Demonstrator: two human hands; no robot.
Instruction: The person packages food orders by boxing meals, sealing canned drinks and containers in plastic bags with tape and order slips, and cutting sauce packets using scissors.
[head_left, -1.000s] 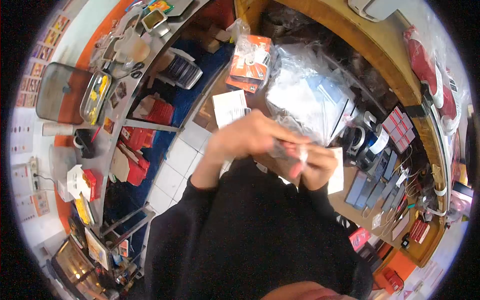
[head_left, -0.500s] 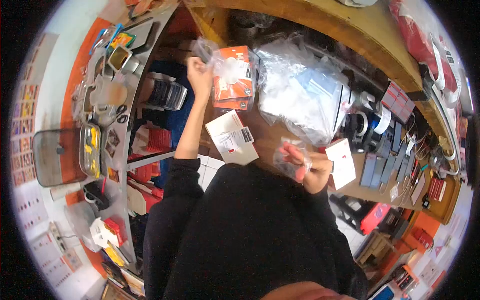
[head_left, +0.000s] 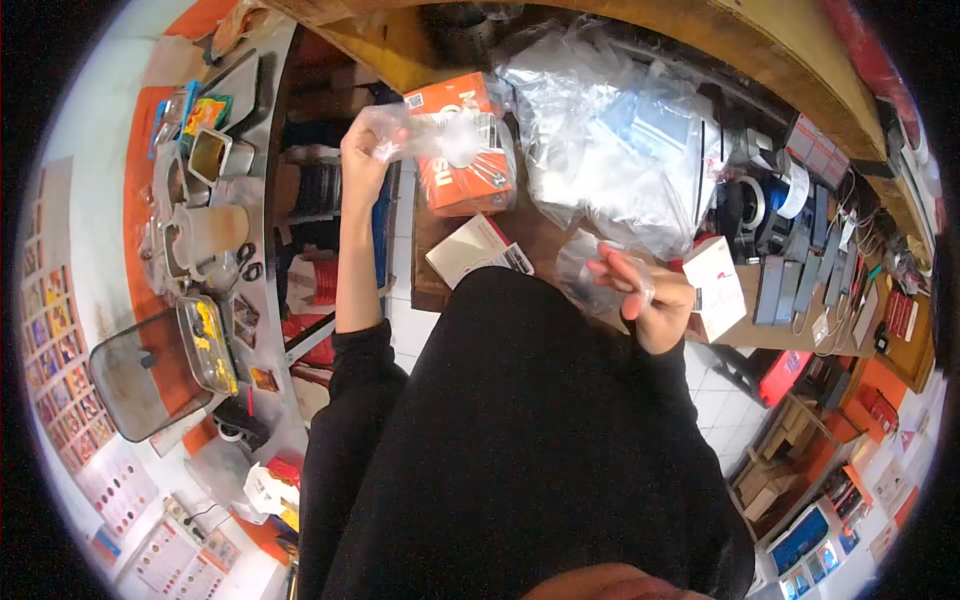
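My left hand (head_left: 364,165) is closed on a piece of clear plastic film (head_left: 395,132), drawn out beside an orange box (head_left: 455,185). The box is in clear plastic wrap, tilted at the back left of the brown table, and a whitish patch of film covers part of its printed face. My right hand (head_left: 660,300) has its fingers partly stretched, with a small clear plastic bag (head_left: 585,268) caught at them. Just right of that hand lies a white box (head_left: 712,285) with a label. A second white box (head_left: 468,250) sits in front of the orange one, partly hidden by my dark clothing.
A large heap of clear plastic bags (head_left: 610,150) fills the back middle of the table (head_left: 545,235). Tape rolls (head_left: 750,203) and grey flat bars (head_left: 785,290) lie at the right. Leftward, a metal counter holds a pitcher (head_left: 215,230) and a glass dish (head_left: 208,345).
My left hand has moved left and down, pulling the film out from the orange box, which is now more tilted. My right hand has shifted right, its fingers more spread. The camera view has turned slightly.
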